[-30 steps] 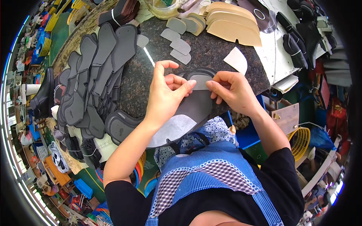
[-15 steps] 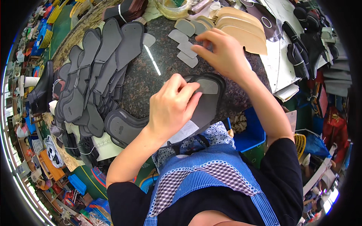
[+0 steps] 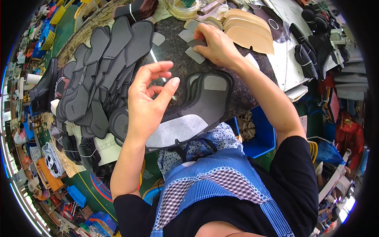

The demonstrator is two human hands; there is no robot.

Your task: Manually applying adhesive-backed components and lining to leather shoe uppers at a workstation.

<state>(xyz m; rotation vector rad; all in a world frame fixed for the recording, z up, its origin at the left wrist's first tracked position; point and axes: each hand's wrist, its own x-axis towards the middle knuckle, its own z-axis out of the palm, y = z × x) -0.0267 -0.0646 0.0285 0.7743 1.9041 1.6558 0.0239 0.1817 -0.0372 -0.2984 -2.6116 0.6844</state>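
My left hand [image 3: 148, 100] is raised above the dark speckled worktop [image 3: 173, 51], fingers spread and curled, holding nothing. Just to its right lies a stack of dark grey shoe insoles [image 3: 205, 104], the top one carrying a pale grey heel patch [image 3: 215, 83] and a larger pale lining piece [image 3: 177, 130]. My right hand [image 3: 217, 45] reaches to the far side of the worktop, its fingertips pinching one of several small pale grey patches [image 3: 194, 53] lying there.
A fanned row of dark insoles [image 3: 106, 67] covers the left of the worktop. Tan insole boards [image 3: 248, 33] are stacked at the back right, beside a roll of tape [image 3: 181, 10]. Black shoe parts [image 3: 308, 51] lie on a white surface. A blue bin [image 3: 260, 134] sits below.
My right hand left the insole stack and reached away to the small patches at the back. My left hand lifted off the stack and opened.
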